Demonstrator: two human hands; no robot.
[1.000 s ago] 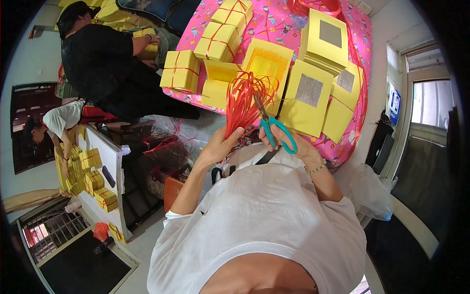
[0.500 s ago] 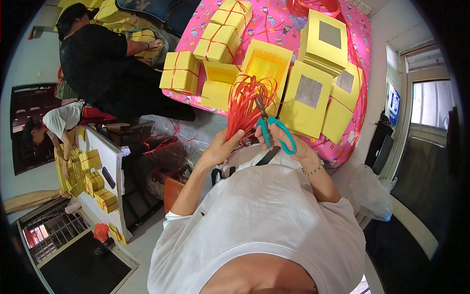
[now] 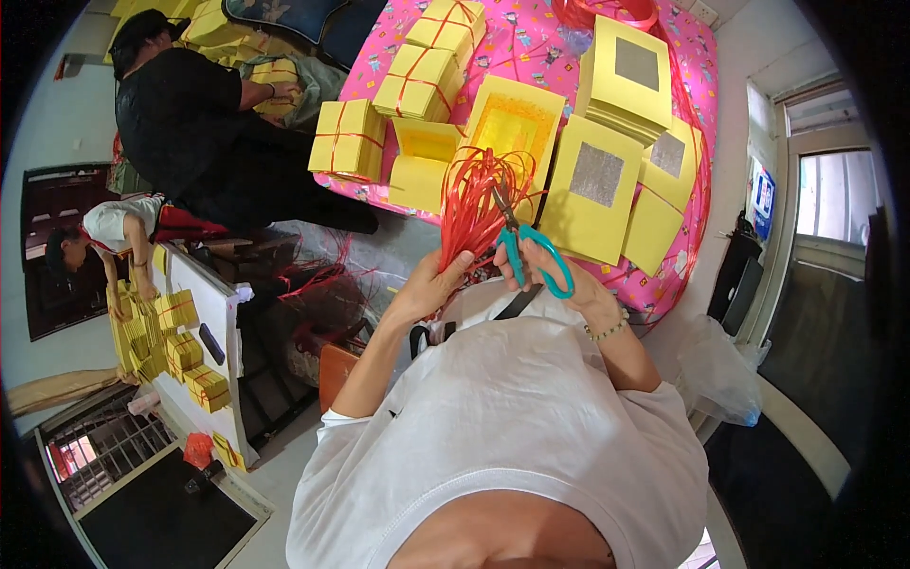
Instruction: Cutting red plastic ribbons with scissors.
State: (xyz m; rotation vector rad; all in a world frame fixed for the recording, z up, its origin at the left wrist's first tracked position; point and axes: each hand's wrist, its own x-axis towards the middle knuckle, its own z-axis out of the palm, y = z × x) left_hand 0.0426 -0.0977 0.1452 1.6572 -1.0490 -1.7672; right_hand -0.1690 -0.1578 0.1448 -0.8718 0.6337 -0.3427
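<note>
A looped bunch of red plastic ribbon [image 3: 471, 211] is gripped in my left hand [image 3: 438, 282], its loops standing up over the table edge. My right hand [image 3: 559, 275] is closed round the teal handles of a pair of scissors [image 3: 531, 248]. The dark blades point away from me and lie against the right side of the bunch; whether a strand is between them I cannot make out. Just beyond the ribbon are an open yellow paper box [image 3: 517, 104] and a yellow folded piece [image 3: 417, 175]. To the right lies a yellow stack with a silver square [image 3: 596, 175].
The table has a pink patterned cover [image 3: 540, 47]. Tied yellow bundles [image 3: 346, 142] stand at its left, a taller yellow stack [image 3: 626, 85] at its right. One person in black [image 3: 190, 123] works at far left; another [image 3: 128, 228] bends over a white table [image 3: 213, 313].
My hands, the ribbon bunch and the scissors stay almost still. The person in black has shifted a hand slightly, and the person at the white table has moved their arms.
</note>
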